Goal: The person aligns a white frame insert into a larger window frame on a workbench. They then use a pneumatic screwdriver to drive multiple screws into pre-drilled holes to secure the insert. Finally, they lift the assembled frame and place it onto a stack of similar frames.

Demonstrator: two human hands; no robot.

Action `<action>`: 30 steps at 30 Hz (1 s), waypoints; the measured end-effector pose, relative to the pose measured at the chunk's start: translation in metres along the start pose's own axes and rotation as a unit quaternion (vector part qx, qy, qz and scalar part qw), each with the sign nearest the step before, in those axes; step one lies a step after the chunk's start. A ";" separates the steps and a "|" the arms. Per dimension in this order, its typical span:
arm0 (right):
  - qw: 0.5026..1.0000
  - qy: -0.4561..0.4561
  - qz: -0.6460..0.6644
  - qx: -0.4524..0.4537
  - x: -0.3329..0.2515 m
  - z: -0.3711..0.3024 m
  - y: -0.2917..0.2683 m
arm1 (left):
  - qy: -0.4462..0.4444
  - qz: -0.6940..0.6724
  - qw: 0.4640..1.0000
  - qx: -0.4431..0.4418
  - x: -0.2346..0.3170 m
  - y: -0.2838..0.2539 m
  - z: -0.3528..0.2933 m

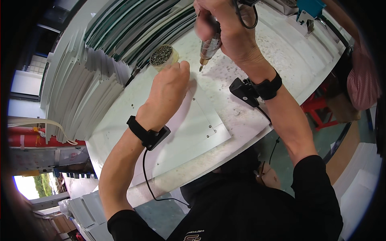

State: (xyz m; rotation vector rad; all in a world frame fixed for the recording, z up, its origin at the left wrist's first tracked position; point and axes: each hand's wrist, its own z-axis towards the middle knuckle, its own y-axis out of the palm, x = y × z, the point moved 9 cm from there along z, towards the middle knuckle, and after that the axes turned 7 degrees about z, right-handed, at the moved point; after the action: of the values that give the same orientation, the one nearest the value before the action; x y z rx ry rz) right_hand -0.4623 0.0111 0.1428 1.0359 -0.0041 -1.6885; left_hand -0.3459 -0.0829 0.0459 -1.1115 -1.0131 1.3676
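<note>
My right hand (235,34) is wrapped round a power screwdriver (210,49), whose bit points down above the white worktable. To its left, my left hand (167,86) is closed over the far end of a flat white panel (189,130), fingertips turned away from view. Whatever those fingers may hold is hidden. Just beyond the left hand stands a round tub (162,56) filled with small dark screws. Several small dark screws or holes dot the panel, some near its right corner.
Stacked white panels (86,86) line the left of the worktable (277,52), with dark-edged sheets (132,30) behind. A teal tool (309,10) sits at the far right. Beside the table are a red stool (317,110) and another person's striped sleeve (364,82). Cables trail from my wrist straps.
</note>
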 end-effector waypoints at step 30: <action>0.998 0.031 -0.050 0.032 0.003 -0.001 -0.012 | -0.112 -0.097 0.987 0.054 -0.040 -0.004 0.001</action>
State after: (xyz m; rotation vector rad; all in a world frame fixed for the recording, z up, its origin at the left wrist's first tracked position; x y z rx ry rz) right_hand -0.4710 0.0141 0.1340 1.1517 0.0344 -1.7547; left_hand -0.3457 -0.1221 0.0532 -0.7695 -1.1631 1.3915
